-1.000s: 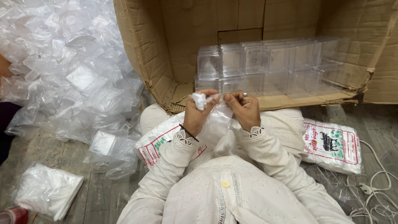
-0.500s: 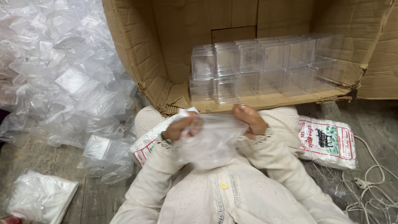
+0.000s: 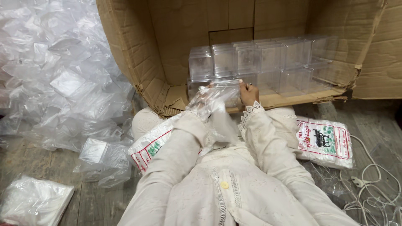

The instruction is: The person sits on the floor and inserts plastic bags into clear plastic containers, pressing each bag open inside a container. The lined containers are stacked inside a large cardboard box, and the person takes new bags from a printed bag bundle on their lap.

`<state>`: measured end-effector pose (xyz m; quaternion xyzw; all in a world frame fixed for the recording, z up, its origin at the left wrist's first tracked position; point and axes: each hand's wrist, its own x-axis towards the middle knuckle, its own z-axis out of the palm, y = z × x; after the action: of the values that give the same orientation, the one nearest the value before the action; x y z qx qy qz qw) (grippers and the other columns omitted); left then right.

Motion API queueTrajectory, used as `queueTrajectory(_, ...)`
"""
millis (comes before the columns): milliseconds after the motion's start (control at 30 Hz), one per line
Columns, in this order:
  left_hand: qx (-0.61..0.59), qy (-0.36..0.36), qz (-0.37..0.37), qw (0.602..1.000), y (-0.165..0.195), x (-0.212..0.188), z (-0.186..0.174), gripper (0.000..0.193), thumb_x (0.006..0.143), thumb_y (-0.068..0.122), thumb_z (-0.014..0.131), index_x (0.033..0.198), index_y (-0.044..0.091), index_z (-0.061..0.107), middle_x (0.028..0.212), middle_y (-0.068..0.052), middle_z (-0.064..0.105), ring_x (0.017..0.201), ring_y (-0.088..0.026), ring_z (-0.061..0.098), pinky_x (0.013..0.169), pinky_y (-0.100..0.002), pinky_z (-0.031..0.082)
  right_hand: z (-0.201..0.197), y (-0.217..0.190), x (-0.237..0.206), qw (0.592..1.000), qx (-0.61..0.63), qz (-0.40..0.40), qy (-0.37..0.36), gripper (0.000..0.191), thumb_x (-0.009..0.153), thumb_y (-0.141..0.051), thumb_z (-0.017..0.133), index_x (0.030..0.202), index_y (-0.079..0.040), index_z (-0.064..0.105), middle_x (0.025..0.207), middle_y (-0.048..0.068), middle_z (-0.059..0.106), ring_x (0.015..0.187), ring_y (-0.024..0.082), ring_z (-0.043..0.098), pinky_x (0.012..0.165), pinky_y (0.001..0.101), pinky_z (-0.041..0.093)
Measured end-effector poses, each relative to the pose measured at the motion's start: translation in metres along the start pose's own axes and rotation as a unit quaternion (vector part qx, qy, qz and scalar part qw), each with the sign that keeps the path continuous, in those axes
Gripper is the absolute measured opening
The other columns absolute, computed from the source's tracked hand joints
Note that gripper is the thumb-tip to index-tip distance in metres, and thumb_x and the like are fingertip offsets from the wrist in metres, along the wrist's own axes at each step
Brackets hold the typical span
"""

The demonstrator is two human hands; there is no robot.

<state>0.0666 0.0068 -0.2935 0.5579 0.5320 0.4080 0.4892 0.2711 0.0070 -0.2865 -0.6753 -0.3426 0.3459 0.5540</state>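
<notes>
My right hand (image 3: 248,93) grips the right edge of a crinkled clear plastic bag (image 3: 217,94), held just in front of the open cardboard box (image 3: 138,62). My left hand (image 3: 202,104) is wrapped in the same bag and shows only dimly through the film. Something clear and boxy seems to sit in the bag, though I cannot tell for sure. Right behind the hands, clear plastic boxes (image 3: 259,58) stand stacked in two rows inside the cardboard box.
A big heap of clear bags and wrapped boxes (image 3: 58,83) fills the left floor. Printed white packets lie at my left knee (image 3: 148,146) and on the right (image 3: 324,142). White cables (image 3: 368,184) trail at the far right; a flat bag stack (image 3: 33,201) lies bottom left.
Both hands have moved forward and up from my lap toward the box, carrying the bag. The camera has shifted closer to the box.
</notes>
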Motion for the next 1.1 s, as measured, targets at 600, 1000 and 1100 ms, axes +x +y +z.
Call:
queueTrajectory(600, -0.25, -0.345, -0.199, 0.883, 0.026, -0.105, -0.144, 0.052, 0.098, 0.04, 0.061, 0.134, 0.003, 0.063, 0.109, -0.011, 0.07, 0.088, -0.021, 0.063, 0.075, -0.039, 0.052, 0.009, -0.026, -0.076, 0.958, 0.01, -0.184, -0.218, 0.012, 0.096, -0.018, 0.074, 0.099, -0.006, 0.071, 0.083, 0.003, 0.069, 0.076, 0.015, 0.062, 0.069, 0.0314, 0.053)
queueTrajectory(1000, 0.124, 0.157, -0.462, 0.864, -0.09, -0.139, -0.42, 0.098, 0.091, 0.079, 0.055, 0.133, -0.008, 0.068, 0.113, -0.019, 0.069, 0.086, -0.029, 0.055, 0.077, -0.052, 0.047, -0.191, 0.045, 0.054, 0.877, -0.425, -0.13, 0.18, 0.108, 0.072, -0.045, 0.096, 0.16, -0.024, 0.037, 0.156, 0.029, 0.022, 0.14, 0.051, 0.027, 0.108, 0.0678, 0.033)
queueTrajectory(1100, 0.127, 0.235, -0.377, 0.887, -0.1, -0.125, -0.384, 0.106, 0.088, 0.087, 0.056, 0.127, -0.011, 0.072, 0.113, -0.023, 0.072, 0.092, -0.032, 0.06, 0.083, -0.048, 0.048, -0.171, 0.042, 0.048, 0.863, -0.441, -0.137, 0.204, 0.107, 0.071, -0.041, 0.096, 0.158, -0.021, 0.037, 0.153, 0.029, 0.023, 0.136, 0.051, 0.029, 0.103, 0.0685, 0.034)
